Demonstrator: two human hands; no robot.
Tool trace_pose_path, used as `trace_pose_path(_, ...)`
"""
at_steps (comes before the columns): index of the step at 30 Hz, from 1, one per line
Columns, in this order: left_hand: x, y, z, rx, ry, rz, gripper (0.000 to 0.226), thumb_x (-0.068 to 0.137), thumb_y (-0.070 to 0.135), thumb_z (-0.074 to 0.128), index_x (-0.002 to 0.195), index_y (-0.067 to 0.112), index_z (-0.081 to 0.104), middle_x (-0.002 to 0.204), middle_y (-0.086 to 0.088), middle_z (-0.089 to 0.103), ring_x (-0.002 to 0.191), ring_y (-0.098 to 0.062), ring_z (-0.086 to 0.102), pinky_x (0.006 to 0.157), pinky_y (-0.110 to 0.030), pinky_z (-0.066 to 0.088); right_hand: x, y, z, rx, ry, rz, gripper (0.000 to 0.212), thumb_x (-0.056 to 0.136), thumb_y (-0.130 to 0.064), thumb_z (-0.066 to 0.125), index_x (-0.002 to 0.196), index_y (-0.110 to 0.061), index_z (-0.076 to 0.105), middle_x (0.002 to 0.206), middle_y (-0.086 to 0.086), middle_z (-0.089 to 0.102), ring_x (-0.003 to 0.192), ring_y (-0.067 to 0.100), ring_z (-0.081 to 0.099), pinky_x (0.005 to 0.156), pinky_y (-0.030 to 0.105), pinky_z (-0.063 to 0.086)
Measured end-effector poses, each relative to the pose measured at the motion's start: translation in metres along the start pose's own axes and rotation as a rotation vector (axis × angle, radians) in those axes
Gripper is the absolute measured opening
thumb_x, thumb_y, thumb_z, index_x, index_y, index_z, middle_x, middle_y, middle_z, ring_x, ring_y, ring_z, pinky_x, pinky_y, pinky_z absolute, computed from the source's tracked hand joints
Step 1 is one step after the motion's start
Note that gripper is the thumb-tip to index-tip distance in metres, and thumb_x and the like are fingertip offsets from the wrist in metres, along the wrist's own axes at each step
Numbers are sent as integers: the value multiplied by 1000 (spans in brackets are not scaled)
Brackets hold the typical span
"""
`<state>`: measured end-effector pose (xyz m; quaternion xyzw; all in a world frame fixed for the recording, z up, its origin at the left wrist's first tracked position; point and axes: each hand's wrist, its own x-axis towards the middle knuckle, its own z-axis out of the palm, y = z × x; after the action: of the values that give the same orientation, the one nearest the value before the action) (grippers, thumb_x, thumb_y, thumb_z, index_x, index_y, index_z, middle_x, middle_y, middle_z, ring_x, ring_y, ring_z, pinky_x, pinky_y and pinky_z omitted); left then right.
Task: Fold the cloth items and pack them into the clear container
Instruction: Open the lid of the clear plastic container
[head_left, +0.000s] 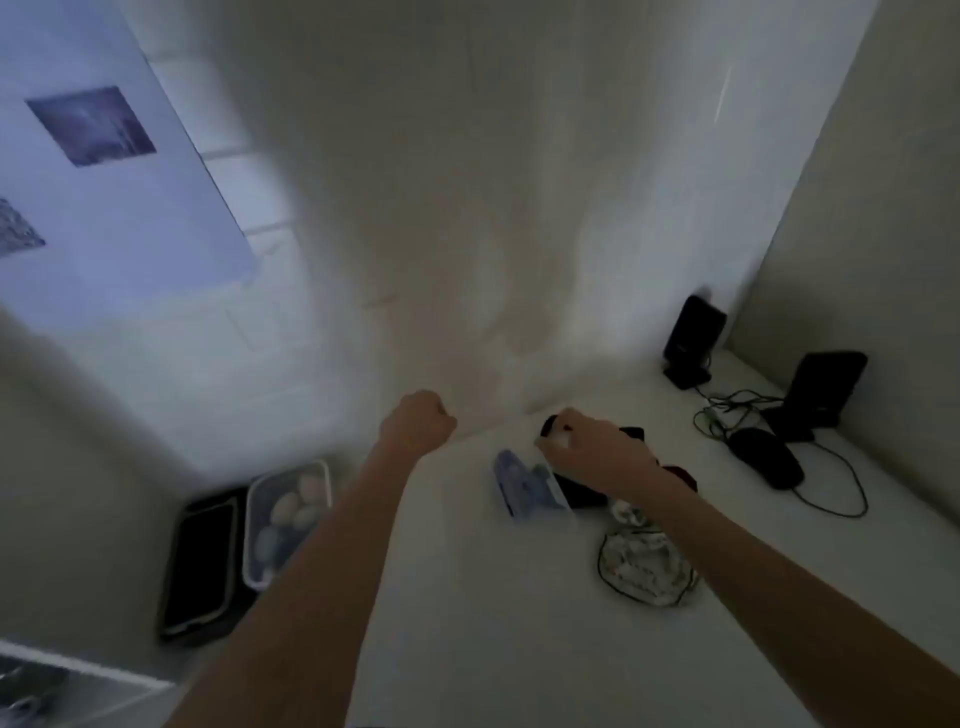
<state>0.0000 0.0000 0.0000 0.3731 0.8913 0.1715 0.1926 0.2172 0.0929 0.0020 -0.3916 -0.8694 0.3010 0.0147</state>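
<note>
Frame is motion-blurred, dim light. Both arms are stretched forward over the white counter (467, 597).

Left hand (418, 421) is raised near the counter's back edge, fingers curled into a fist, nothing visible in it.

Right hand (592, 449) is down at the far end of the clear container (530, 488), fingers bent onto its rim or a small pale thing there; can't tell which because of blur. The container sits mid-counter, tilted, with blue cloth (514, 478) visible through its wall. A dark cloth pile (587, 493) lies just beside it, partly under the right wrist, with a dark red bit (680, 475) at its right edge. A pale patterned cloth (644, 566) with a dark trim lies nearer the camera, right of the container, not folded.

Back right corner: 2 black stands (693, 340) upright, a black mouse (766, 457) and loose cables (737, 410).

Left of the counter, lower down: a black tray (200, 561) and, touching it, a clear tub (285, 519) holding rounded pale items.

Wall at left carries a light panel (119, 208) with 2 dark pictures on it.
</note>
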Motion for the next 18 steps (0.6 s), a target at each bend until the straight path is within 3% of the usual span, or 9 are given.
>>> trace_pose_path(2, -2, -10, 11, 34, -18, -61, 28, 83, 25, 57, 106, 10, 63, 114, -11, 63, 104, -30, 59, 89, -37, 48, -6, 6, 17, 7, -136, 31, 66, 86, -60, 47, 136, -19, 35, 124, 6, 59, 103, 24, 61, 83, 37, 50)
trace_pose_path(5, -2, -32, 36, 4, -32, -119, 33, 83, 24, 58, 113, 11, 57, 115, -14, 62, 103, -30, 59, 88, -37, 47, -10, 20, 45, 78, -170, 10, 52, 90, -44, 51, 130, -14, 37, 80, 0, 57, 72, 19, 59, 64, 32, 48)
trace_pose_path(7, 4, -42, 52, -46, -28, -114, 37, 83, 25, 60, 118, 12, 54, 117, -15, 62, 103, -31, 60, 89, -39, 49, -5, 26, 54, 136, -97, 14, 41, 93, -36, 49, 125, -11, 41, 68, -5, 47, 59, 12, 48, 53, 28, 39)
trace_pose_path(12, 31, -58, 76, -212, -80, -102, 36, 85, 31, 64, 118, 16, 61, 119, -8, 62, 110, -25, 57, 91, -29, 41, 10, 40, 70, 282, 58, 41, 37, 94, -23, 48, 130, -17, 45, 84, 5, 59, 69, 20, 57, 64, 34, 48)
trace_pose_path(14, 40, -63, 82, -322, -107, -65, 25, 83, 27, 66, 106, 17, 68, 112, -7, 66, 103, -21, 60, 90, -29, 41, 19, 48, 78, 338, 153, 19, 34, 93, -19, 48, 127, -17, 51, 76, -1, 54, 65, 13, 51, 62, 31, 46)
trace_pose_path(16, 44, -67, 86, -457, -172, 3, 14, 84, 21, 66, 97, 20, 69, 103, -7, 67, 87, -14, 62, 79, -27, 43, 27, 56, 85, 434, 215, -2, 30, 92, -14, 50, 121, -16, 56, 77, 3, 59, 67, 17, 56, 65, 37, 54)
trace_pose_path(18, 48, -72, 90, -488, -238, 66, 16, 85, 24, 64, 101, 22, 67, 102, -3, 66, 79, -11, 61, 69, -25, 39, 34, 61, 92, 541, 263, -15, 28, 91, -9, 51, 117, -14, 61, 79, 3, 65, 66, 9, 62, 67, 33, 58)
